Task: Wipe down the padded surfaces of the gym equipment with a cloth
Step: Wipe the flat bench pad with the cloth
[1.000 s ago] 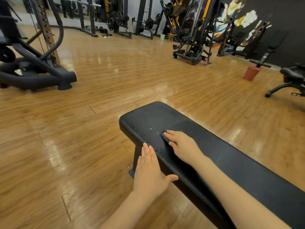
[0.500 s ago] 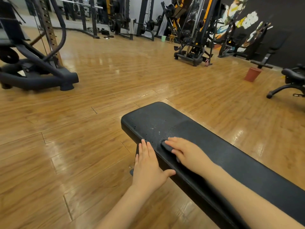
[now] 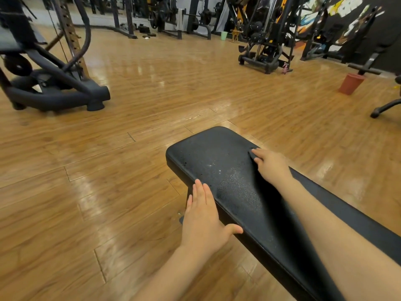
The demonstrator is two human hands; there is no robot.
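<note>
A black padded flat bench (image 3: 204,155) runs from the centre of the view to the lower right, its pad speckled with water droplets near the middle. My right hand (image 3: 271,165) lies flat on the pad's far edge, fingers straight, pressing a dark cloth (image 3: 252,154) of which only a sliver shows under the fingertips. My left hand (image 3: 204,218) rests flat against the bench's near side edge, fingers straight and thumb lying on top of the pad.
Glossy wooden floor surrounds the bench. A black machine base (image 3: 58,94) stands at the left. Weight racks (image 3: 264,40) line the back. A red bin (image 3: 350,83) and another machine's leg (image 3: 384,107) are at the right.
My right hand has slid with the cloth from the pad's near side across to its far edge. My left hand has stayed on the near side edge.
</note>
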